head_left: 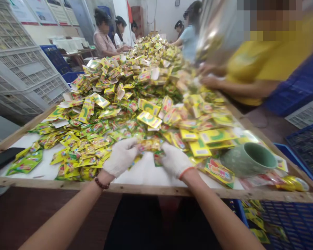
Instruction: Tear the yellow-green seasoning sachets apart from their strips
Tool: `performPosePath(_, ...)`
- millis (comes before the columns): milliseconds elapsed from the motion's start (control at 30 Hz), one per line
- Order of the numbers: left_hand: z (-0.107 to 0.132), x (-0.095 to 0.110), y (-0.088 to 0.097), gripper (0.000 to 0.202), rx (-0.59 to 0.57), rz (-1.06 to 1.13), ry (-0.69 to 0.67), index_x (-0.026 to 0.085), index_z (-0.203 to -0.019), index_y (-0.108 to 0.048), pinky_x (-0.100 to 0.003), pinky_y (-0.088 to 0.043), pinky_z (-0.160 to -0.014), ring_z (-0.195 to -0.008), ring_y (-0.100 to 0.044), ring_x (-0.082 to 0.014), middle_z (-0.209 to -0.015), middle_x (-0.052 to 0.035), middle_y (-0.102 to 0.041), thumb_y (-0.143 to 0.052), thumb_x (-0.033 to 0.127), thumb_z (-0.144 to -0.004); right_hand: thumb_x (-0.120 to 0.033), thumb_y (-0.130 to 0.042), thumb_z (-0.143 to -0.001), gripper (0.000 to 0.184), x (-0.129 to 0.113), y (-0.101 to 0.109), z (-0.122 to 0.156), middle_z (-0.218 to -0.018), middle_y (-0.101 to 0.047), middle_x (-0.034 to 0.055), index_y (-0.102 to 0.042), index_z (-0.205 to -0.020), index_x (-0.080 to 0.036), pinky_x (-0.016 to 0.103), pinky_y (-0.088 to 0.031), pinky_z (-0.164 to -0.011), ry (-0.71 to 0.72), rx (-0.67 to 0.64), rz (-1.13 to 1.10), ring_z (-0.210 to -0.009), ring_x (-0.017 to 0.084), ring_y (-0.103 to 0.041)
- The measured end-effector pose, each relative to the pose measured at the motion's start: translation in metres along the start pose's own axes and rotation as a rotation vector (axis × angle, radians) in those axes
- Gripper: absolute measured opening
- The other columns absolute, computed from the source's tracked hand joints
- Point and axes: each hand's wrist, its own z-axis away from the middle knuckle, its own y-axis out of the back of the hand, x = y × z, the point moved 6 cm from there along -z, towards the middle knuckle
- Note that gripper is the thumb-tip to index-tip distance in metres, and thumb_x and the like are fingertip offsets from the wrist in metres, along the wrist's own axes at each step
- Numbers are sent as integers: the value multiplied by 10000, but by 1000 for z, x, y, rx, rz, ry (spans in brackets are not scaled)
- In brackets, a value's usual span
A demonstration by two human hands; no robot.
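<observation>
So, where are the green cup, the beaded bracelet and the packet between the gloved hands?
Green cup [237, 162]: head view, on its outer wall.
Beaded bracelet [101, 185]: head view, on its beads.
Packet [149, 144]: head view, on the middle of its blurred wrapper.

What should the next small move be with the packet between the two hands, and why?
Probably draw the shiny packet slightly back over the white tabletop. It spans from the left hand to the right hand, with yellow boxes crowding just beyond, while white surface shows nearer the wearer. Blur hides how firmly the right hand grips, so go gently.
</observation>
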Motion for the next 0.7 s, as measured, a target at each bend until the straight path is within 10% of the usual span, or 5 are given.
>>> performPosePath(333,35,13,-36,259,-296,367,100,163,-701,-558,-205,-328,-516,-555,-408,-96,-595,39,-488,-515,396,-803,-240,-561,-789,145,0,7,42,-817,-678,26,-657,-868,-167,270,-481,-671,131,-12,-559,-803,202,-611)
performPosePath(567,40,28,-42,251,-286,511,77,132,-915,-643,-239,-426,-625,-713,-548,-138,-811,-30,-646,-613,341,-780,-256,-599,-744,373,6,8,42,-829,-657,17,-580,-1108,-179,256,-467,-586,71,112,-666,-606,127,-541)
performPosePath(700,30,31,-46,189,-301,458,-19,147,-862,-644,-253,-450,-658,-739,-581,-149,-822,-28,-666,-571,315,-816,-349,-598,-763,373,7,-9,35,-824,-672,43,-584,-1084,-161,244,-484,-536,105,-41,-974,-606,132,-584)
